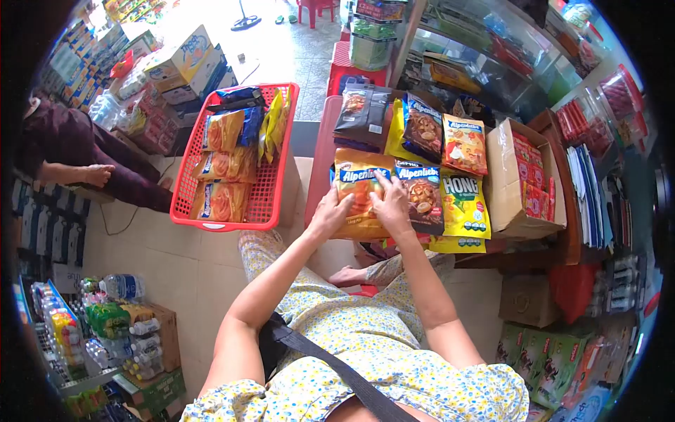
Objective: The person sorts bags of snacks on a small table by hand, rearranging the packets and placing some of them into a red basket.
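Observation:
An orange Alpenliebe candy bag (361, 224) lies on top of other bags at the front of the low table. My left hand (330, 213) rests on its lower left part, fingers stretched over the surface. Across its right side lies my right hand (392, 209), fingers extended and apart. A brown Alpenliebe bag (426, 204) sits right of my right hand, partly covered by it. Beyond that is a yellow-green HONG bag (464, 211). Behind are an upright-looking orange candy bag (465, 144), a dark blue-brown bag (423, 125) and black bags (360, 116).
Left of the table stands a red plastic basket (181, 188) holding several candy bags. A cardboard box (506, 179) of red packs is at the right. Another person's leg (116, 151) and hand show at far left. Bottle packs (130, 330) stand lower left.

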`<state>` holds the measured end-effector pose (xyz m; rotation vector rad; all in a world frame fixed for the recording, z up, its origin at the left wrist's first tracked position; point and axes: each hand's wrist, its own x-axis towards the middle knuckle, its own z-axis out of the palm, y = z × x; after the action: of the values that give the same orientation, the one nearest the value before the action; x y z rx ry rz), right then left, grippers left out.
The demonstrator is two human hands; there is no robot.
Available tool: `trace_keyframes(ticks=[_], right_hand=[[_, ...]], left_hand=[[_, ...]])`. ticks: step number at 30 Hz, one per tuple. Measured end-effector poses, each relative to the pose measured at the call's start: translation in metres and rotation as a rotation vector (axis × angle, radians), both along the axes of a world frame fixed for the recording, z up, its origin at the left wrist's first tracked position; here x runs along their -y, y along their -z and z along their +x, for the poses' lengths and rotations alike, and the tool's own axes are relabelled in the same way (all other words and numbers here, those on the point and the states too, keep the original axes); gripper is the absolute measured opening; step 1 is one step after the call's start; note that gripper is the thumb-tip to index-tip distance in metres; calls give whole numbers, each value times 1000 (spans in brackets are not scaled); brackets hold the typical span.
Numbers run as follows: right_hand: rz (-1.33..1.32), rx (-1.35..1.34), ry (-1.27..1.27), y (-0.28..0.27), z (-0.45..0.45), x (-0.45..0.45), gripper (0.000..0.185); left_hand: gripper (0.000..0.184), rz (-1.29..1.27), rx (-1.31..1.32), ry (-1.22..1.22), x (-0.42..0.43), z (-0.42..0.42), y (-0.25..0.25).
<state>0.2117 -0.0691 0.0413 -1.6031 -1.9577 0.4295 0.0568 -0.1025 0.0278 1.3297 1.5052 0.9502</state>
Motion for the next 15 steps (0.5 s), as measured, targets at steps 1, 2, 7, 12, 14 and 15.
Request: trace_keyframes(ticks=[1, 2, 7, 12, 14, 15], right_hand=[[14, 33, -9, 0, -1, -1, 45], [43, 92, -5, 0, -2, 0, 44], [248, 316, 65, 5, -25, 18, 44], [145, 453, -242, 0, -30, 37, 45], [152, 417, -234, 3, -25, 35, 43], [140, 369, -229, 5, -25, 34, 43]], left_hand=[[49, 5, 2, 25, 0, -2, -4], [50, 72, -43, 21, -1, -2, 6], [53, 31, -229, 14, -13, -9, 36], [32, 160, -4, -87, -21, -50, 9], [28, 238, -126, -276, -27, -92, 19], [30, 227, -268, -349, -26, -114, 13]])
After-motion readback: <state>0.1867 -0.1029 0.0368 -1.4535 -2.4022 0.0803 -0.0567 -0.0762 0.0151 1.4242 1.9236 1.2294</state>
